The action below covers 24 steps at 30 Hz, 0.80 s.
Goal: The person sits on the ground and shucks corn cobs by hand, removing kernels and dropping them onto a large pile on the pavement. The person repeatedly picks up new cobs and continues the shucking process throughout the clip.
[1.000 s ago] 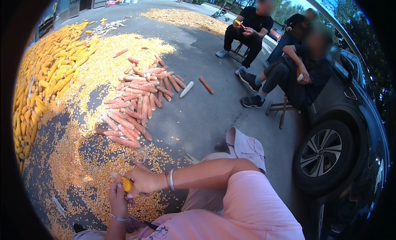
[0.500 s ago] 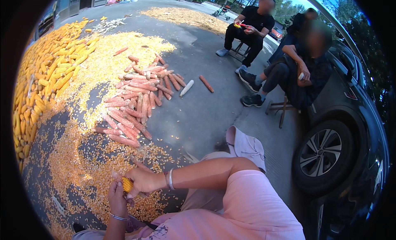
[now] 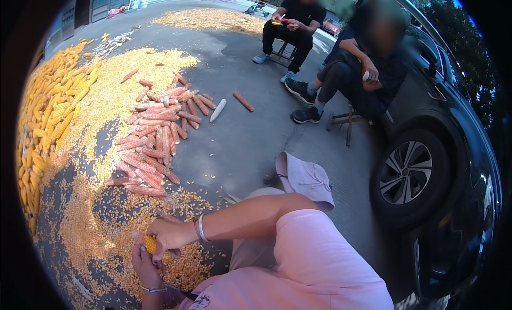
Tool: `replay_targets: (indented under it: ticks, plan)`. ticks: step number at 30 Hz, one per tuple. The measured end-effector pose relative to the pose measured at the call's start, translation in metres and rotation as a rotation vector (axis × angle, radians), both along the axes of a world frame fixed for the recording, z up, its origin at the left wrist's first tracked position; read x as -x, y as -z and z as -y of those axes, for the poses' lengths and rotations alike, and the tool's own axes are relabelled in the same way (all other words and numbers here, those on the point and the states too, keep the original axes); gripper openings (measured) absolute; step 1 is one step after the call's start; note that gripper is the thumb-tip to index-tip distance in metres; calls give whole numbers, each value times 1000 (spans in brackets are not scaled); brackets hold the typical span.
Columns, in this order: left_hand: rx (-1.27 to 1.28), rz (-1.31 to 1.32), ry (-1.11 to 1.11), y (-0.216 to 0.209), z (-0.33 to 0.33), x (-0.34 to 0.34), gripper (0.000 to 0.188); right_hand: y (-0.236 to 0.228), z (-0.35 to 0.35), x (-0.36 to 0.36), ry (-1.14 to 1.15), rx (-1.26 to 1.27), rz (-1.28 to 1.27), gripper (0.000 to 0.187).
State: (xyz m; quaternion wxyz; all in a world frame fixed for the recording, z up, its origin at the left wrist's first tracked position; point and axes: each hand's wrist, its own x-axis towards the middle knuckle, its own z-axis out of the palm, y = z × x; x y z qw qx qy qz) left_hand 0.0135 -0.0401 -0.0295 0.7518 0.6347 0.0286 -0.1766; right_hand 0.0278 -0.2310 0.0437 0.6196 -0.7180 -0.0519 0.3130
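An ear of corn [image 3: 151, 245] with yellow kernels is held between my two hands, low on the left. My left hand [image 3: 145, 267] grips it from below, fingers closed. Closed over its upper side, my right hand [image 3: 170, 236] partly hides it. A pale reddish tip sticks out at the ear's upper left, blurred. Behind my right knuckles shows a bit of reddish cob; whether it is held or lies on the ground I cannot tell. Loose kernels [image 3: 96, 227] cover the ground beneath and around my hands.
Beyond my hands lies a heap of bare red cobs [image 3: 154, 129], with a white cob [image 3: 218, 111] at its edge. Unshelled corn ears [image 3: 48, 123] are piled at the left. Two people sit on stools ahead; a dark car [image 3: 453, 166] stands at the right, near a pale cap [image 3: 304, 176].
The whole view has swung, so the surroundings sit further left and higher. Both hands still grip the ear, and more of its yellow length shows between them.
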Motion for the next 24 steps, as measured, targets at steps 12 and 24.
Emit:
replay_targets:
  ticks: [12, 24]
  plan:
    - [-204, 77, -26, 23, -32, -34, 17, 25, 2, -18, 209, -22, -138, 50]
    - [-401, 427, 193, -7, -21, -38, 33, 15, 9, -16, 225, -42, -184, 29]
